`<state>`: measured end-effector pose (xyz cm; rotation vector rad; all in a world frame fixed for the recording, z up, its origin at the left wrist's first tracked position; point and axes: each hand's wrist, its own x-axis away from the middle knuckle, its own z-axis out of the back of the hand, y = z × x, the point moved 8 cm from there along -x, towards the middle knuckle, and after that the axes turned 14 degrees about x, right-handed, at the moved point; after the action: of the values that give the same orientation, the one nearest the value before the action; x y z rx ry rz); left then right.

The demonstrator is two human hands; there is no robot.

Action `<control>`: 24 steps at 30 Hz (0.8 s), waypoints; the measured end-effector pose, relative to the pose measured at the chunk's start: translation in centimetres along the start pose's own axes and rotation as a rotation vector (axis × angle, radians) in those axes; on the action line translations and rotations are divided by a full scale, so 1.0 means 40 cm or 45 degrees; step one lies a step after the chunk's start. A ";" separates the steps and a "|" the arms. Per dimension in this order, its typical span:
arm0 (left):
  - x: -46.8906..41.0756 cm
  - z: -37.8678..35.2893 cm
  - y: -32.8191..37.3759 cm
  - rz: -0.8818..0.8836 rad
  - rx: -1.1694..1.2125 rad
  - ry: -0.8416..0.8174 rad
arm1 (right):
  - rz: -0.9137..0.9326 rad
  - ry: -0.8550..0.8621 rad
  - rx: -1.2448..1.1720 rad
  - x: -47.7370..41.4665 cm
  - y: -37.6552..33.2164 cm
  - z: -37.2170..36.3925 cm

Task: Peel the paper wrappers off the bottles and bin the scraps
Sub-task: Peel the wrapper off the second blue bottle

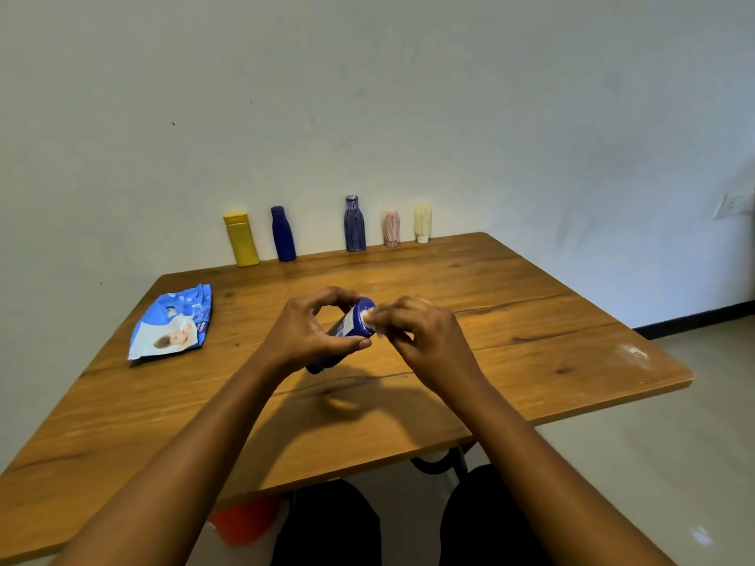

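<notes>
One view only, head cam. Blue bottle [354, 326] is held above the table [531, 320] at centre, tilted, long axis running from near-left low end up to far-right high end. Left hand [310, 328] wraps the body, thumb and fingers curled round it, firmly closed on it. Right hand [416, 332] sits at the high end, fingertips pinched on a small white paper scrap [367, 314] at that end; blurred, so I can't tell if the scrap is torn free or attached. Right hand is the one on the paper; I'd judge the coming pull runs away from the bottle along that axis, left hand bracing.

Count: six bottles total. One in hand, five upright along the far edge by the wall: yellow bottle [242, 240], plain blue bottle [282, 234], striped blue bottle [354, 224], pink bottle [392, 228], cream bottle [423, 223]. One wipes pack [171, 322] lying flat, left of the hands. One orange container [245, 520] under the near edge, possibly the bin.
</notes>
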<state>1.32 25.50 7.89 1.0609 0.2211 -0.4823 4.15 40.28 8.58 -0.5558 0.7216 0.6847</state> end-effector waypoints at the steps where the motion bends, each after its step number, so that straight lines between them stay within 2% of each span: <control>1: 0.006 0.001 -0.001 0.003 0.001 0.007 | 0.031 -0.044 0.012 0.005 -0.008 0.003; 7: 0.010 0.001 0.017 -0.024 0.029 0.024 | -0.077 0.045 0.047 -0.053 -0.008 0.029; 12: 0.016 0.020 0.011 -0.018 0.032 0.032 | 0.074 -0.154 0.008 -0.017 -0.050 0.026; 17: 0.023 0.017 0.022 -0.040 0.042 0.044 | -0.078 -0.020 0.026 -0.083 -0.029 0.029; 21: 0.021 0.043 0.008 -0.004 0.080 0.077 | 0.146 -0.216 0.034 -0.046 -0.074 0.030; 23: 0.024 0.034 0.004 0.001 0.081 0.054 | 0.128 -0.280 0.049 -0.047 -0.058 0.034; 24: 0.023 0.025 0.006 0.000 0.085 0.037 | 0.076 -0.238 0.060 -0.059 -0.043 0.038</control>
<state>2.18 24.44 8.18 1.1339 0.2319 -0.4769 4.69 39.30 11.69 -0.4225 0.5797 0.7622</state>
